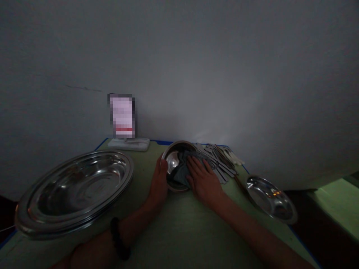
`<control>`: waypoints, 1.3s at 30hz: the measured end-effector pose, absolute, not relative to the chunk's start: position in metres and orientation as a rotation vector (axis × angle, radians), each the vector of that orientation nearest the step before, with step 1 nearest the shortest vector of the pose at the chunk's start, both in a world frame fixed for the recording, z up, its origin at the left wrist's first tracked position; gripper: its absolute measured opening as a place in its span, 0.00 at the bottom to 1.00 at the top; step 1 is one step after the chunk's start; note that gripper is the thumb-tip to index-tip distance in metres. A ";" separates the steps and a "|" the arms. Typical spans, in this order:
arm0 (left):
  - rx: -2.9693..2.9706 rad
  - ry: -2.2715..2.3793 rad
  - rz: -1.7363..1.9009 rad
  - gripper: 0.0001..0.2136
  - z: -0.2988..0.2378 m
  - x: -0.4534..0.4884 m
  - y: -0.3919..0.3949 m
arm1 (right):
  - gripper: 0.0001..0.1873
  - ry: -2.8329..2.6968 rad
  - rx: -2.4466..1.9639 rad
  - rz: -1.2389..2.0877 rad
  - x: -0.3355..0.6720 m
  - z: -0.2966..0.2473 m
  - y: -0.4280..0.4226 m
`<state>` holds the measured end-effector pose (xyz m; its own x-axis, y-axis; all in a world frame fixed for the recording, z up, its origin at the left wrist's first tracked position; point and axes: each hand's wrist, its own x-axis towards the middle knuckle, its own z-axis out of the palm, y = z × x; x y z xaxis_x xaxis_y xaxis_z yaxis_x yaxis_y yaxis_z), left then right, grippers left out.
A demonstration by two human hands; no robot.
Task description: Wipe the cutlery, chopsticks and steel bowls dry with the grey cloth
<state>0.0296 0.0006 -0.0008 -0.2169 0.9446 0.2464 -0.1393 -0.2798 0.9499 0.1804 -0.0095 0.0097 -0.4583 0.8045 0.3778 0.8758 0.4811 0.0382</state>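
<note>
A round metal bowl is tipped toward me near the middle of the table. My left hand grips its left side, with the thumb over the rim. A dark grey-green cloth lies bunched inside the bowl and over its right edge. My right hand presses this cloth against the bowl's right side, fingers laid along it. Its fingertips rest on the fabric, and the palm hides part of the cloth and rim. Right behind my right hand, several pieces of flat metal cutlery lie fanned out.
Large stacked metal basins stand at the left of the greenish table. A shallow metal dish sits at the right edge. Toward the back are a pixelated screen on a pale base and white spoon-like pieces. A grey wall rises behind.
</note>
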 end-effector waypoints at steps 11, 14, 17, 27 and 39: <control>1.168 1.171 1.488 0.23 0.004 0.028 0.001 | 0.33 -2.478 -1.084 -0.547 0.176 0.035 0.050; 1.195 1.223 1.453 0.23 0.007 0.028 0.000 | 0.29 -2.581 -0.935 -0.493 0.161 0.052 0.061; 1.208 1.255 1.425 0.22 0.010 0.025 -0.002 | 0.19 -2.735 -0.862 -0.420 0.149 0.067 0.069; 1.169 1.145 1.489 0.20 0.014 0.025 -0.005 | 0.17 -2.178 -1.557 -0.169 0.174 0.038 0.069; 1.314 1.038 1.567 0.21 0.010 0.026 -0.009 | 0.18 -1.437 -1.441 0.459 0.175 -0.003 0.036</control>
<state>0.0258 -0.0092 0.0104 -0.1157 0.9434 0.3110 -0.0815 -0.3210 0.9436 0.1746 0.0361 -0.0030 0.2198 0.9015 0.3728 0.5187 0.2157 -0.8273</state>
